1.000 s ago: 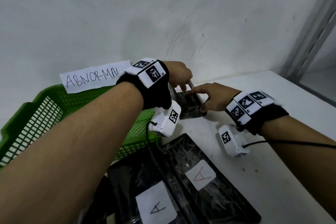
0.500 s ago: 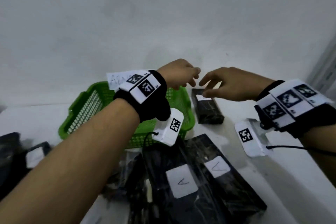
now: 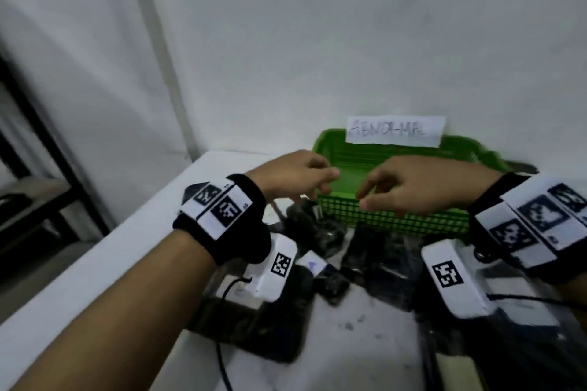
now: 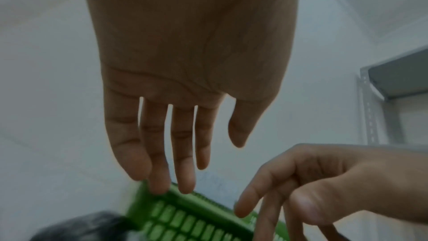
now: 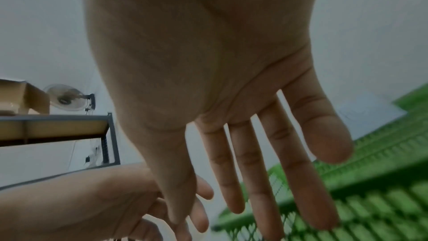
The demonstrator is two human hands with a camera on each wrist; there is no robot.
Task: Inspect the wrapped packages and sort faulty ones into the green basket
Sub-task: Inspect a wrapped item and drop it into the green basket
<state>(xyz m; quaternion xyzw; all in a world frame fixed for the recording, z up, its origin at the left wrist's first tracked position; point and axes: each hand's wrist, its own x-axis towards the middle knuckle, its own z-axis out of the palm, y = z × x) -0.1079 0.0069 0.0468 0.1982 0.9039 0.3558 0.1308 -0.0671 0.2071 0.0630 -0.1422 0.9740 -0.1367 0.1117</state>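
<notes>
From the head view, both hands hover empty above the near wall of the green slatted plastic basket (image 3: 394, 219) — between packages, by my reading; next comes picking one from the black wrapped packages (image 3: 374, 251) heaped just before that basket. Left wrist view: left hand (image 4: 185, 83) released, fingers straight. Right wrist view: right hand (image 5: 208, 72) likewise slack — nothing held.

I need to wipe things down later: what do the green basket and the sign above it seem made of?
The green basket looks like moulded plastic, slightly glossy, with a uniform lattice of slots. The sign looks like plain matt paper with handwritten letters; blur leaves its finish uncertain.
</notes>
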